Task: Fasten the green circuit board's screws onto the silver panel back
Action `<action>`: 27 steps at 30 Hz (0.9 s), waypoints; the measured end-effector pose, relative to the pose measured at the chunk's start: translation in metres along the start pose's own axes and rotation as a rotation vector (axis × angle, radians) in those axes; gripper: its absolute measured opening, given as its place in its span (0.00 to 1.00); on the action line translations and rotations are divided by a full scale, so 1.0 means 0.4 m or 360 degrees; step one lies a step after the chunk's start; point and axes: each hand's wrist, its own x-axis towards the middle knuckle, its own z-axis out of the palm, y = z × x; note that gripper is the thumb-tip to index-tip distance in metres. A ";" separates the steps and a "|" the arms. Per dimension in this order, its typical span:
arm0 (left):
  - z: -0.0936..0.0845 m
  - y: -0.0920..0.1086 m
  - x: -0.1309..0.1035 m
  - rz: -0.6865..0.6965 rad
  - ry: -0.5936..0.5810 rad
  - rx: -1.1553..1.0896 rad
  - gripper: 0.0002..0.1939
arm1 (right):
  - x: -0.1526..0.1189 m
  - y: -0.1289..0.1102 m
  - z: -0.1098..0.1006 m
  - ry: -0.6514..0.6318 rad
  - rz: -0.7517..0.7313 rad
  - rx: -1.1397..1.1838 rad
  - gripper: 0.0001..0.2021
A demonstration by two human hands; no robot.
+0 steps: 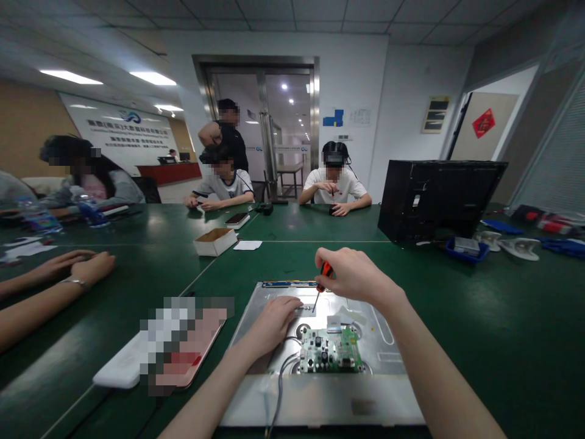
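One screwdriver [325, 275], red and black, one display panel [329, 396], one green circuit board [329, 350] and at least two dark cables [280, 390] made up the work. The panel lay metal side up on the green worktop [484, 341], the circuit board on its middle. The screwdriver stood above the panel's far part, its shaft pointing down and its long axis steep, the handle leaning right; whether the tip touched metal could not be told.

Of the two hands, the right hand [350, 274] had its fingers closed around the handle. The left hand [276, 320] lay palm down, fingers together and slightly bent, fingertips beside the tip; whether they pinched anything could not be seen. Left of the panel lay one pink phone [183, 369]; beyond stood one open box [214, 244] and, rightward, one black monitor [439, 201].
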 end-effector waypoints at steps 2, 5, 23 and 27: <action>0.001 -0.001 0.003 0.0015 -0.0006 -0.0001 0.14 | 0.000 0.001 -0.001 0.0000 0.0002 0.0004 0.08; 0.003 -0.004 0.008 -0.0005 -0.0003 0.0007 0.12 | 0.000 0.002 -0.002 -0.0005 0.0001 0.0010 0.08; -0.050 0.034 -0.011 -0.0188 -0.0119 -0.0102 0.08 | -0.074 -0.037 -0.059 -0.0035 -0.0114 0.0014 0.10; -0.062 0.066 -0.013 -0.0156 -0.0212 -0.0265 0.06 | -0.115 -0.045 -0.076 -0.0033 -0.0140 0.0038 0.09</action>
